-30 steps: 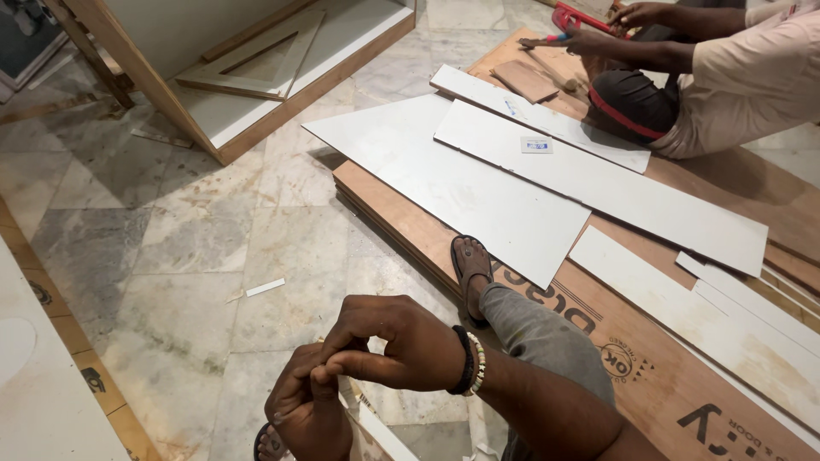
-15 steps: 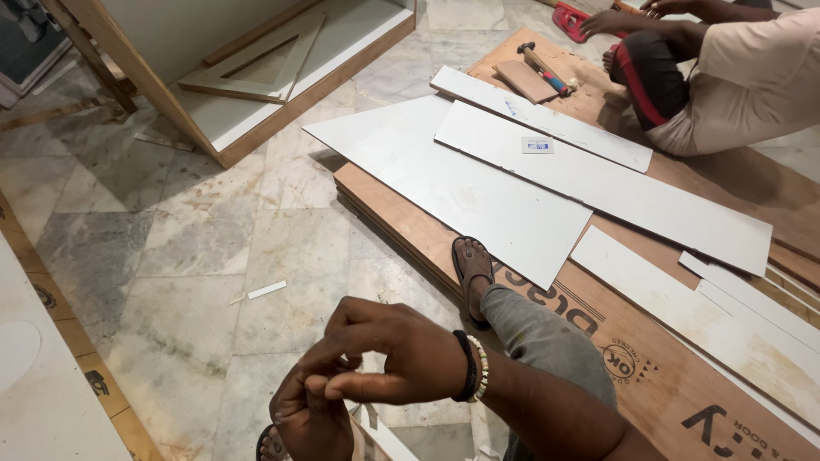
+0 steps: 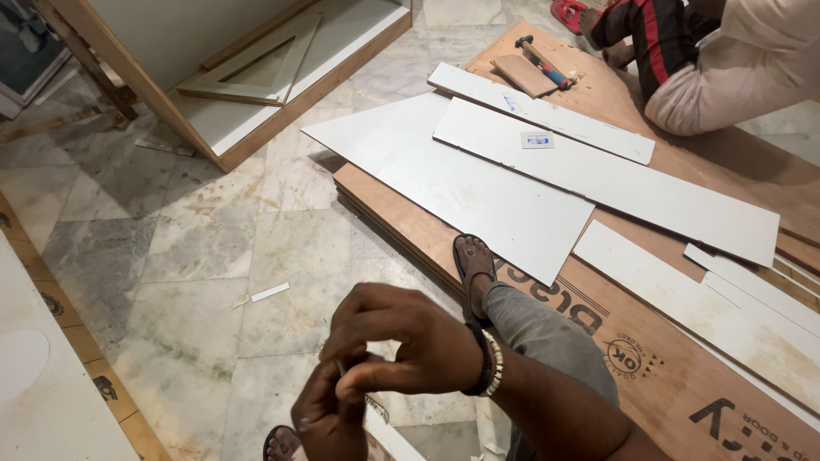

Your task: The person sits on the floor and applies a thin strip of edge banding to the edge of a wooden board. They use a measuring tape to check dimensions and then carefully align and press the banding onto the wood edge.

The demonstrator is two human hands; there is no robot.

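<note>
The person's two hands meet low in the head view, above the marble floor (image 3: 171,248). The right hand (image 3: 410,346) lies on top, bracelets at its wrist, thumb and forefinger pinched together on something small and thin near (image 3: 342,369); it looks like a small nail or screw, but it is too small to tell for sure. The left hand (image 3: 329,418) sits just beneath, fingers curled up around the same spot, so both grips are closed at one point and touching each other. The small piece lies between the two hands, its long axis roughly upright as far as can be judged, with the right hand's fingertips nearest to it.

Just beyond the hands a sandalled foot (image 3: 475,265) rests at the edge of a plywood sheet (image 3: 649,358) lying on the floor. White laminate boards (image 3: 478,183) lie across the plywood. Well apart, at the far end, a hammer (image 3: 540,60) lies near another person in a light sleeve (image 3: 735,72). A wooden cabinet frame (image 3: 256,94) stands to the far left
</note>
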